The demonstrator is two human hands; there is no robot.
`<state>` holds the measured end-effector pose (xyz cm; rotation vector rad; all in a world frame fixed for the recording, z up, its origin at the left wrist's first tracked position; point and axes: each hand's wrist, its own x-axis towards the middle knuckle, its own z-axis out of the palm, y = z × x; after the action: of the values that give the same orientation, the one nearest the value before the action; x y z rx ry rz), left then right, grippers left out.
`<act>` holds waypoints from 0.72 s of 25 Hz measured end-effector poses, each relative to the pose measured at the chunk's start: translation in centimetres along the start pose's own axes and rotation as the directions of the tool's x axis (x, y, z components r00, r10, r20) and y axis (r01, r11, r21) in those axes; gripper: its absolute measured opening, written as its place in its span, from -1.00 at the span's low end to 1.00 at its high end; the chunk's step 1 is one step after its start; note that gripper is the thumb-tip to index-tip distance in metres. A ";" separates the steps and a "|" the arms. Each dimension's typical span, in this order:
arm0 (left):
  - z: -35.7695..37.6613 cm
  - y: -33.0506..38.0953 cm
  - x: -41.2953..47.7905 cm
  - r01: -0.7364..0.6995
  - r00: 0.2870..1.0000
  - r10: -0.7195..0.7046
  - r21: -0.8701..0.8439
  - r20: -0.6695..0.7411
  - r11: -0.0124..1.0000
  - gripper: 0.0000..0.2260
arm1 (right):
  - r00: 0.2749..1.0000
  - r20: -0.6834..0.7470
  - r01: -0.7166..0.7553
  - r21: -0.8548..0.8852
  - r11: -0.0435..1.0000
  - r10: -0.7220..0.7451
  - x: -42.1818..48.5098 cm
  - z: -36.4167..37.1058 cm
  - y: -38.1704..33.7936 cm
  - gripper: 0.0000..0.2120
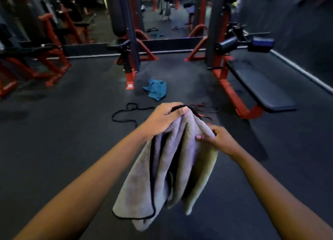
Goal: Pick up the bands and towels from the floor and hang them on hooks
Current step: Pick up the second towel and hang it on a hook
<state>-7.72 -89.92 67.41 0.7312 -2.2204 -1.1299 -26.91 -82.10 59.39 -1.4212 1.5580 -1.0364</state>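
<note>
Your grey towel (167, 176) hangs off the floor (72, 149), its bunched top gripped in your left hand (162, 120) and a side fold pinched by your right hand (216, 140), likely gathered for a hook, while the blue towel (155, 89) and black band (126, 113) lie beyond.

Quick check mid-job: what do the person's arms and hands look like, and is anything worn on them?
Both forearms are bare up to the frame's edge: no sleeves, cuffs or wraps show. The left hand and right hand wear no gloves, and no watch, bracelet or ring is visible on wrists or fingers. The nails look short. The grey towel hides the palms.
</note>
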 end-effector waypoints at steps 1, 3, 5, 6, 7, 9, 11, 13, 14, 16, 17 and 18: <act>1.2 0.9 0.7 -0.031 0.999 0.031 0.004 0.029 1.000 -0.73 | 0.995 -0.032 -0.096 0.043 0.994 0.097 -1.2 -0.7 2.1 -0.77; 3.5 1.9 1.7 0.001 1.000 0.000 -0.056 0.018 0.998 -0.74 | 0.956 -0.099 -0.265 0.105 0.959 0.275 -3.3 -1.7 6.0 -0.74; 6.1 1.1 2.9 0.048 0.999 -0.048 -0.020 0.019 0.999 -0.72 | 0.907 -0.179 -0.355 0.163 0.920 0.382 -5.3 -3.7 9.6 -0.82; 8.0 0.4 3.7 0.079 0.995 -0.085 0.120 0.051 0.990 -0.66 | 0.890 -0.207 -0.375 0.173 0.911 0.406 -6.0 -5.5 10.8 -0.88; 9.8 -0.6 4.4 0.115 0.984 -0.151 0.304 0.097 0.946 -0.56 | 0.891 -0.218 -0.371 0.159 0.915 0.398 -6.2 -7.1 11.1 -0.92; 14.9 -1.6 5.6 0.173 0.931 -0.297 0.465 0.210 0.868 -0.39 | 0.944 -0.198 -0.262 0.029 0.965 0.263 -5.5 -11.1 10.0 -0.86; 21.2 -1.2 7.1 0.167 0.916 -0.277 0.351 0.291 0.921 -0.50 | 0.989 -0.096 -0.133 -0.202 0.970 0.115 -5.2 -15.9 7.3 -0.81; 25.7 0.2 9.4 0.102 0.937 -0.182 0.264 0.297 0.959 -0.80 | 0.998 -0.029 -0.069 -0.455 0.888 0.063 -5.9 -20.7 5.5 -0.83; 27.2 1.0 11.1 0.050 0.951 -0.115 0.227 0.286 0.973 -0.86 | 0.997 -0.030 -0.072 -0.528 0.846 0.066 -6.7 -23.1 5.6 -0.80; 29.1 2.7 15.0 -0.147 0.953 0.083 0.207 0.290 0.967 -0.86 | 0.991 -0.057 -0.130 -0.559 0.819 0.119 -9.2 -27.7 7.7 -0.71; 30.3 3.8 17.0 -0.250 0.932 0.166 0.239 0.323 0.938 -0.88 | 0.987 -0.070 -0.162 -0.554 0.817 0.148 -10.5 -29.9 9.6 -0.69; 31.8 4.6 18.9 -0.341 0.902 0.230 0.277 0.365 0.898 -0.90 | 0.978 -0.085 -0.206 -0.551 0.809 0.191 -11.9 -31.9 12.0 -0.69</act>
<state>-43.42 -83.00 59.37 0.3325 -2.7349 -0.7725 -59.89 -67.54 60.34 -1.5716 2.0906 -0.4816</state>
